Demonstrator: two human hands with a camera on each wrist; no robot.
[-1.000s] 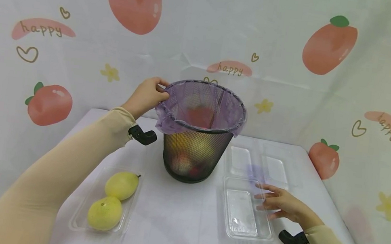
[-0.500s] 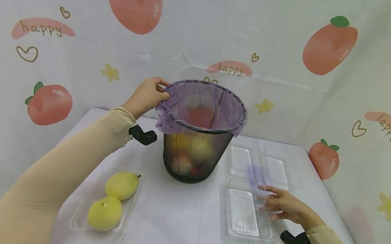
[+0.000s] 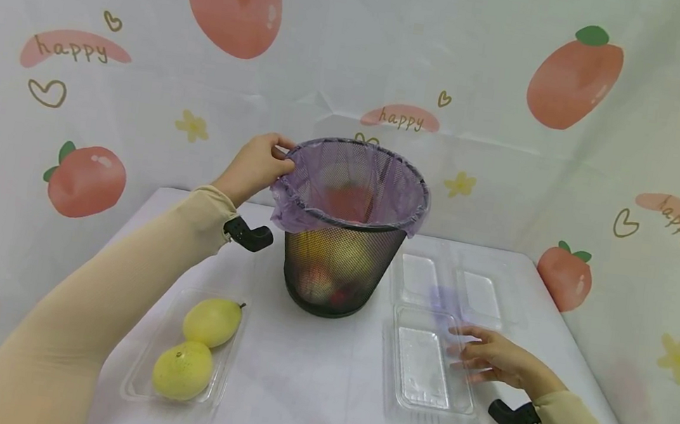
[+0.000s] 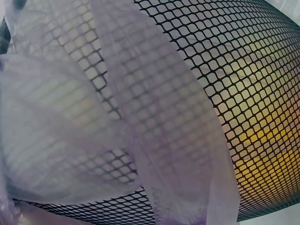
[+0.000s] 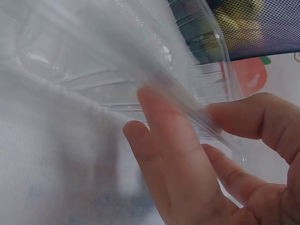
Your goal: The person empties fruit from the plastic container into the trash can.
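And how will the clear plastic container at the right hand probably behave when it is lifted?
The clear plastic container is probably light, since its walls look thin. It may flex a little where the right hand pinches it. Its shiny surface could be slippery.

A pale backdrop with red fruit prints and yellow flower prints behind a white table.

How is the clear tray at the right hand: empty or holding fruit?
The clear tray is empty: the head view shows only its bare floor, with the right hand pinching its edge.
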